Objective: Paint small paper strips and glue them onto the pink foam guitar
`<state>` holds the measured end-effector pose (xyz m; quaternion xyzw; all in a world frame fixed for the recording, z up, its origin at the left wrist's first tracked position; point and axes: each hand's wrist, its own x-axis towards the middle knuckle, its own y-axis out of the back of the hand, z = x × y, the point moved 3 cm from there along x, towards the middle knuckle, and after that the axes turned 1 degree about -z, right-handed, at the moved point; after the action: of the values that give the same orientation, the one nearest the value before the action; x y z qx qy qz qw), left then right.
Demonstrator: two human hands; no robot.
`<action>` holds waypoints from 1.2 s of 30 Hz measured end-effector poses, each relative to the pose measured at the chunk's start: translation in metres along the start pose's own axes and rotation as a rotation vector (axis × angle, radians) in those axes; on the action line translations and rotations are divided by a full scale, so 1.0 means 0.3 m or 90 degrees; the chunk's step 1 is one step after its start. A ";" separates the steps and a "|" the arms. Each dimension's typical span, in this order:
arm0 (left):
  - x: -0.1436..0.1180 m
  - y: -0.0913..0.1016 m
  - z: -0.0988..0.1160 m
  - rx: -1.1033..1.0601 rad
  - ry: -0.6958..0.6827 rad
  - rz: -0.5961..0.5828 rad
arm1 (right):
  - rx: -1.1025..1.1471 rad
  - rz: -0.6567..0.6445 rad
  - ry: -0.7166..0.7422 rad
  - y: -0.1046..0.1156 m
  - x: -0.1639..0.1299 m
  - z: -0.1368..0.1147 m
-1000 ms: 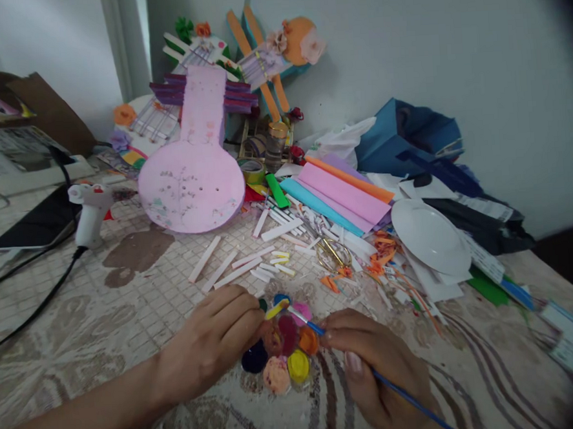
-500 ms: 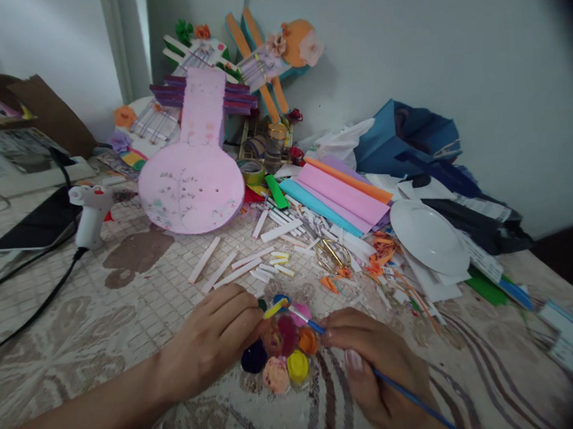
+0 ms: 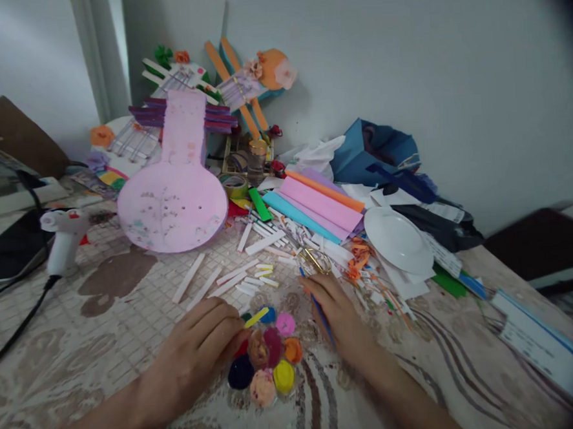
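Both hands are bare, with no gloves, rings or watch showing. The left hand (image 3: 200, 346) runs back into a bare forearm, no sleeve in view. The right hand (image 3: 338, 315) likewise joins a bare, unsleeved forearm. Fingernails look short and unpainted.

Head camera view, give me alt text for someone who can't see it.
A person's left hand holds a yellow-painted strip over a round paint palette, while the right hand holds a blue paintbrush beside gold scissors. The patterned tablecloth is cluttered with paper strips, a pink guitar-shaped cutout and a glue gun.
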<state>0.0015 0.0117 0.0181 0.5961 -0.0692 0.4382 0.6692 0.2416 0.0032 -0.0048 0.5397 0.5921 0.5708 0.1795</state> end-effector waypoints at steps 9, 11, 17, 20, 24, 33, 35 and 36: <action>0.014 0.006 0.006 0.001 -0.001 0.002 | -0.057 -0.050 -0.031 -0.064 0.044 0.014; 0.013 0.005 0.005 -0.006 0.002 0.006 | -0.060 -0.034 -0.059 -0.047 0.048 0.026; 0.010 -0.003 -0.003 -0.011 0.009 0.009 | -0.101 -0.004 -0.194 0.013 0.112 0.139; 0.008 -0.003 -0.009 -0.022 0.013 0.008 | -0.118 -0.061 -0.223 0.009 0.164 0.186; 0.003 -0.004 -0.026 -0.054 0.045 -0.004 | -0.142 -0.124 -0.246 -0.002 0.206 0.208; 0.024 0.014 -0.069 -0.141 0.114 0.027 | -0.144 -0.149 -0.261 0.072 0.199 0.257; 0.030 0.019 -0.075 -0.153 0.123 0.028 | -0.132 -0.131 -0.271 0.098 0.190 0.280; 0.031 0.022 -0.078 -0.162 0.128 0.028 | -0.121 -0.127 -0.271 0.108 0.185 0.286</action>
<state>-0.0073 0.0359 0.0222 0.4581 -0.0701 0.4978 0.7331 0.3072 0.0838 0.0215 0.5676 0.5349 0.4766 0.4057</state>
